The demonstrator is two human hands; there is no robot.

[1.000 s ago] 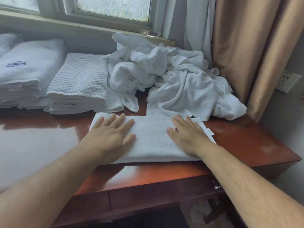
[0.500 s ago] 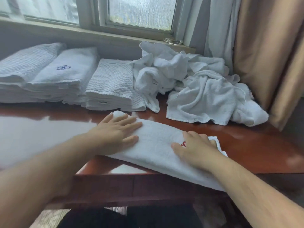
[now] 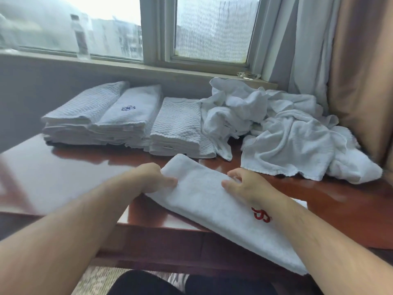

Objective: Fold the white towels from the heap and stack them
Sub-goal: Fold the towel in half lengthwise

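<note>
A single wide-angle view from a camera worn on the person's head, facing forward and down across a glossy wooden worktop (image 3: 74,171). Both forearms enter from the bottom corners and extend away from the lens. The left hand (image 3: 151,177) and right hand (image 3: 244,188) sit close, near mid-frame, on a towel (image 3: 202,199), the nearest thing. The person's lap (image 3: 191,284) shows at the bottom edge. Farther off, stacks (image 3: 127,116) lie left of centre and the heap (image 3: 276,128) lies right. A window (image 3: 212,28) fills the top, with curtains (image 3: 361,81) on the right. The sill (image 3: 127,67) and the worktop's near edge slope down rightward.
</note>
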